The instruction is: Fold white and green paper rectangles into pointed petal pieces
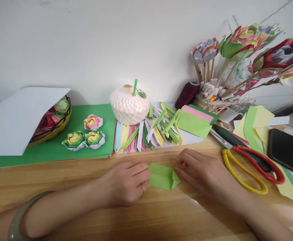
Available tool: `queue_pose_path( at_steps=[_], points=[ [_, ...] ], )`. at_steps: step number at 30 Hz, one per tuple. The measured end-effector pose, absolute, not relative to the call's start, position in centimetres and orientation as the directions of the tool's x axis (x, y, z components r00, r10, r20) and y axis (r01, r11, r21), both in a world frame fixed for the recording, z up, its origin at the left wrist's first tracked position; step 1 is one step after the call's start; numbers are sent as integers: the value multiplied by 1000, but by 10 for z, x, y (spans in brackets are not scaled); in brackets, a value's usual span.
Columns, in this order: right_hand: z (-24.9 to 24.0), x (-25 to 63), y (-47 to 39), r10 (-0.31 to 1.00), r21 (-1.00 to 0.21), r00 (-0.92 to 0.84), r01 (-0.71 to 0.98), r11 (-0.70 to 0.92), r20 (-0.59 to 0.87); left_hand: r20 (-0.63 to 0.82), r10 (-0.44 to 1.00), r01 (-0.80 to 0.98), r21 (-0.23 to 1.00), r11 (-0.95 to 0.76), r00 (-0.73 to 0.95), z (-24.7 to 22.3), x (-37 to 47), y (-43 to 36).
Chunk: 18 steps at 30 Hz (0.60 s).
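A small light-green sheet of paper (161,175) lies on the wooden table in front of me, its right end folded in to a point. My left hand (130,182) holds the paper's left edge, fingers closed over it, with a ring on one finger. At the folded right tip is my right hand (199,167), its fingers curled together close to the paper. Whether those fingertips pinch the tip or only rest beside it is hidden. Behind the hands sits a pile of folded paper strips (136,137) in green, yellow, pink and white.
Scissors (247,157) with red and yellow handles lie right of my right hand, near a black phone (287,150). A round white pot (130,105), stacked green sheets (191,122), small paper flowers (93,122) and a basket (68,124) under white paper (23,120) stand behind.
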State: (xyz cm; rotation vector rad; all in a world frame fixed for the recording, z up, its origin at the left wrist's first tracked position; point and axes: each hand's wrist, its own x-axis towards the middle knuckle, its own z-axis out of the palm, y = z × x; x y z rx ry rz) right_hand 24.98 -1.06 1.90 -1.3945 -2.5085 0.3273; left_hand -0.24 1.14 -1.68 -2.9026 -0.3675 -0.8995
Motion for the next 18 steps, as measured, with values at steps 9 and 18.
queue_pose_path(
  at_steps=[9,18],
  points=[
    [23,247,-14,785,-505,-611,712,488,-102,441,254,263,41,-964,861,-14,-5,15],
    [28,240,-15,750,-353,-660,694,628,37,459,196,241,-42,-970,867,-10,-6,10]
  ],
)
